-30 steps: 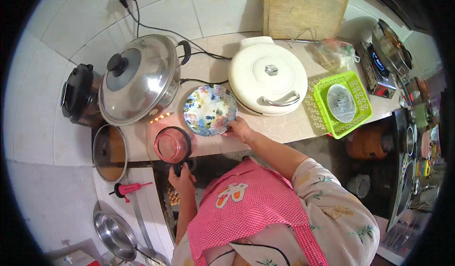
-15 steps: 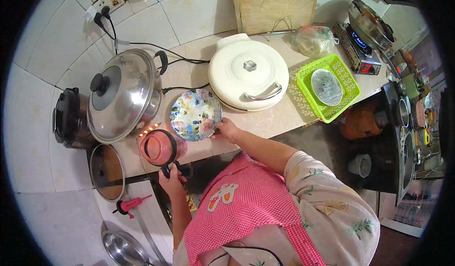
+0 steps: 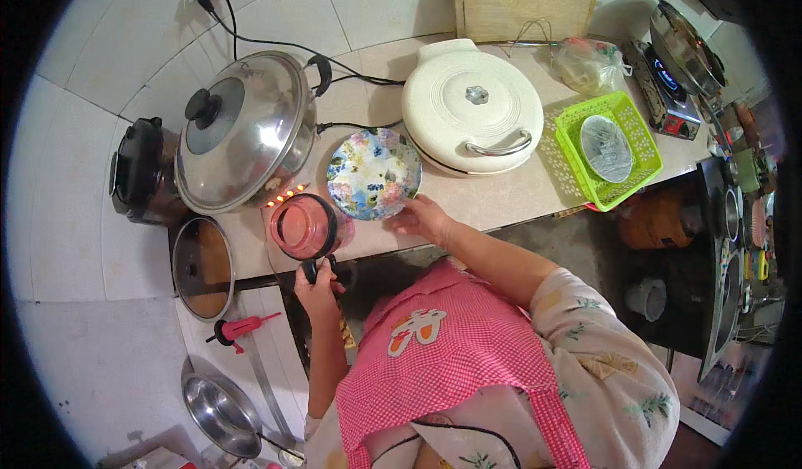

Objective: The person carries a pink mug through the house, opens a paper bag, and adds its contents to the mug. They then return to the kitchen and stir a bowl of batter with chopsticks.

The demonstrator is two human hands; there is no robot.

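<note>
My left hand (image 3: pixel 319 292) is closed round the black handle of a pink see-through jug (image 3: pixel 337 233) with a wide opening and a dark band. The jug is by the counter's front edge, beside a large lidded steel pot. Just right of the jug is a round plate (image 3: pixel 373 174) with a blue, yellow and pink flower pattern, nothing on it. My right hand (image 3: pixel 424 221) pinches the plate's near right rim, fingers partly hidden beneath it. Whether the plate rests fully on the counter, I cannot tell.
Behind the plate sits a round white electric pan (image 3: pixel 473 106). The steel pot (image 3: pixel 251 143) is on the left, near a glass lid (image 3: pixel 203 268). Rightward are a green basket (image 3: pixel 614 187) holding a covered bowl and a lit gas stove (image 3: pixel 664 93) with a pan.
The view has shifted, so the counter's things appear higher and further right. My left hand keeps its hold on the jug, and my right hand stays at the plate's rim.
</note>
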